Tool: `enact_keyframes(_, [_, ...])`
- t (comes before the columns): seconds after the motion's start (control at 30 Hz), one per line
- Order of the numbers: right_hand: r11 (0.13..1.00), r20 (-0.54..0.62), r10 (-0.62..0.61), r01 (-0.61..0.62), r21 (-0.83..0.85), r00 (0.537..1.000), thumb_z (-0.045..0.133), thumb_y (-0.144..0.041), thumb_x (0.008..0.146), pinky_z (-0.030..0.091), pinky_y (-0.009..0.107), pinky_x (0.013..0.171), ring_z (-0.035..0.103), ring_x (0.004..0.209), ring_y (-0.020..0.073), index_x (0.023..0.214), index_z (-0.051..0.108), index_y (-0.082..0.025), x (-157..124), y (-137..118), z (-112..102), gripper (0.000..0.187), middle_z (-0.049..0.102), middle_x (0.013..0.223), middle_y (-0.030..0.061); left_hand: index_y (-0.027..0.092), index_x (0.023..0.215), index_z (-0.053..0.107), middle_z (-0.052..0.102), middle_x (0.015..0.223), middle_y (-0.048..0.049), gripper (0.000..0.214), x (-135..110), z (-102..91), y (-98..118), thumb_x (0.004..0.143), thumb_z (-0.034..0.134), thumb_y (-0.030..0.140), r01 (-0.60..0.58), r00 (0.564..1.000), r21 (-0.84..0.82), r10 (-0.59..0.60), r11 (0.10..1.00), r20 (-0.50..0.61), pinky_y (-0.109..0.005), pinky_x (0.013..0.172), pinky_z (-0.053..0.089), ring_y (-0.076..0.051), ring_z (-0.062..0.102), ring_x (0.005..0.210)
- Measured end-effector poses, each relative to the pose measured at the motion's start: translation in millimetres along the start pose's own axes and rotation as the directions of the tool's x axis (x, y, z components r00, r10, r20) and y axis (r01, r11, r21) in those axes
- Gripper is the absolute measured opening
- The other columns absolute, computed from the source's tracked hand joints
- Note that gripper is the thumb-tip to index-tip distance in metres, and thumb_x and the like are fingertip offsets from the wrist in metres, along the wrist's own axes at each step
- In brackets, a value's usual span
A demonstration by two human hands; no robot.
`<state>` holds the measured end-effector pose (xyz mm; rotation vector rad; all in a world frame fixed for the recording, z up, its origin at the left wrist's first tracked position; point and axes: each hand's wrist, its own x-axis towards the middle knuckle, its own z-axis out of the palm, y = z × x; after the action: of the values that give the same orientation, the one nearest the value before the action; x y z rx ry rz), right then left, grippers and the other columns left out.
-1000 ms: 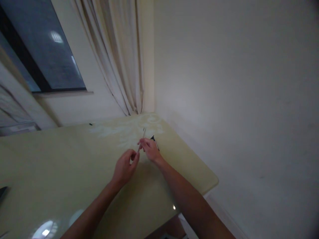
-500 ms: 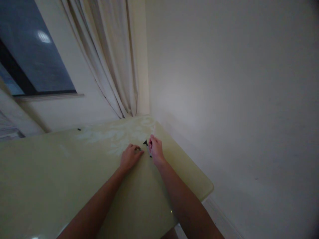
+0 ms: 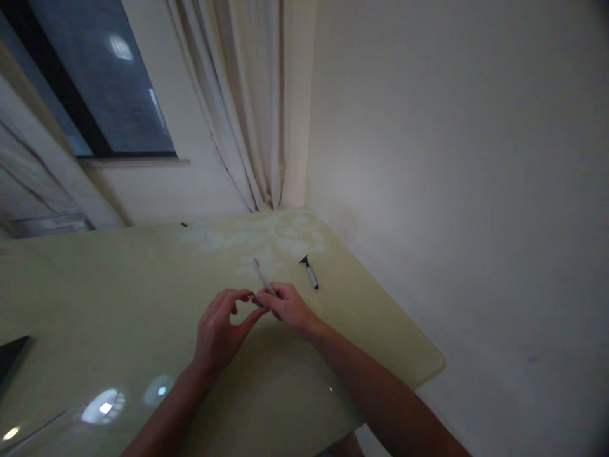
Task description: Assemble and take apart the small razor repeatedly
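My left hand (image 3: 221,324) pinches a small dark, shiny piece (image 3: 257,299) between thumb and fingertips. Its exact kind is too small to make out. Closed around a slim pale stick (image 3: 261,276), my right hand (image 3: 288,306) meets the left one over the table, its fingertips against the dark piece. The stick points up and away to the left, and its lower end is hidden in the fingers. Beyond the right hand, a razor (image 3: 310,274) with a black head and grey handle lies on the table, apart from both hands.
The pale green glossy table (image 3: 118,292) meets the walls at the back and right. A tiny black object (image 3: 184,224) lies near its back edge. A dark flat object (image 3: 12,358) is at the left edge. A curtain (image 3: 257,114) hangs behind.
The razor, earlier beside my right hand, now lies apart from it. My right hand has come left to my left hand, with the pale stick now plainly showing. The view has shifted left.
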<state>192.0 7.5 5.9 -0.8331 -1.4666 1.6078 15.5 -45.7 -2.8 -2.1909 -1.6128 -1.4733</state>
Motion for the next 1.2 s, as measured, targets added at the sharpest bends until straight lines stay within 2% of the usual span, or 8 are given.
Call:
enact_keyframes(0.23, [0.999,0.011,-0.011,0.012,-0.04,1.0,0.072,-0.049,0.081,0.026,0.024,0.051,0.039,0.055,0.0092,0.085,0.076,-0.015,-2,5,0,0.034,0.061,0.068,0.0001,0.023,0.107,0.065,0.068,0.089,-0.0012,0.035,-3,7.8,2,0.086,0.076,0.049,0.02,0.997,-0.061,-0.016,0.998,0.073,-0.028,0.065,0.048,-0.016,0.055,0.067])
enact_keyframes(0.37, [0.999,-0.028,0.007,-0.009,-0.05,1.0,0.072,-0.044,0.08,0.023,0.024,0.049,0.035,0.051,0.0082,0.081,0.074,-0.015,-1,6,-6,0.029,0.052,0.059,-0.0037,0.023,0.114,0.066,0.068,0.091,-0.001,0.032,-3,10.2,-1,0.09,0.073,0.044,0.018,0.994,-0.089,-0.009,0.996,0.105,-0.027,0.064,0.047,-0.014,0.054,0.066])
enact_keyframes(0.6, [0.997,-0.132,0.069,-0.066,0.028,0.989,0.074,-0.041,0.075,0.017,0.025,0.045,0.025,0.044,0.0066,0.072,0.063,-0.018,0,6,-10,0.026,0.037,0.048,-0.01,0.022,0.103,0.068,0.067,0.088,-0.0014,0.028,-1,10.9,2,0.088,0.075,0.046,0.035,0.997,-0.088,-0.029,0.996,0.065,-0.027,0.066,0.047,-0.014,0.053,0.065])
enact_keyframes(0.73, [0.996,-0.118,0.087,-0.085,0.028,0.989,0.073,-0.043,0.074,0.015,0.025,0.044,0.024,0.043,0.0064,0.07,0.06,-0.019,1,8,-10,0.027,0.036,0.046,-0.0106,0.022,0.093,0.071,0.068,0.081,-0.0008,0.017,-1,14.9,5,0.094,0.068,0.039,0.053,0.997,-0.159,-0.042,0.986,0.07,-0.026,0.063,0.045,-0.013,0.052,0.062])
enact_keyframes(0.87, [0.997,-0.09,0.077,-0.076,0.009,0.993,0.074,-0.043,0.075,0.015,0.025,0.044,0.024,0.042,0.006,0.071,0.064,-0.017,2,8,-10,0.028,0.037,0.046,-0.0104,0.022,0.084,0.073,0.067,0.072,0.0003,0.023,1,14.9,10,0.09,0.071,0.044,0.144,0.986,-0.226,-0.122,0.963,0.109,-0.026,0.06,0.044,-0.013,0.051,0.059])
enact_keyframes(0.97, [0.995,-0.077,0.073,-0.067,0.079,0.994,0.073,-0.047,0.076,0.014,0.024,0.044,0.025,0.043,0.0055,0.08,0.068,-0.016,2,5,-10,0.032,0.039,0.051,-0.01,0.021,0.082,0.074,0.067,0.068,0.0004,0.028,6,11.8,12,0.086,0.074,0.049,0.326,0.944,-0.322,-0.29,0.889,0.155,-0.025,0.056,0.043,-0.013,0.053,0.058])
enact_keyframes(1.07, [0.996,-0.095,0.056,-0.049,0.077,0.994,0.075,-0.046,0.076,0.016,0.024,0.043,0.026,0.043,0.0057,0.084,0.067,-0.017,1,2,-12,0.032,0.039,0.054,-0.0103,0.019,0.083,0.074,0.07,0.073,-0.0017,0.034,10,10.3,9,0.081,0.077,0.053,0.504,0.862,-0.463,-0.454,0.729,0.225,-0.024,0.056,0.045,-0.013,0.057,0.061])
enact_keyframes(1.2, [0.999,-0.113,0.045,-0.047,-0.013,0.993,0.077,-0.046,0.073,0.02,0.024,0.045,0.03,0.046,0.0069,0.082,0.066,-0.017,2,3,-14,0.032,0.041,0.055,-0.0092,0.018,0.084,0.073,0.067,0.07,-0.0007,0.039,10,12.9,4,0.077,0.08,0.055,0.588,0.794,-0.551,-0.551,0.592,0.256,-0.023,0.054,0.044,-0.012,0.054,0.058])
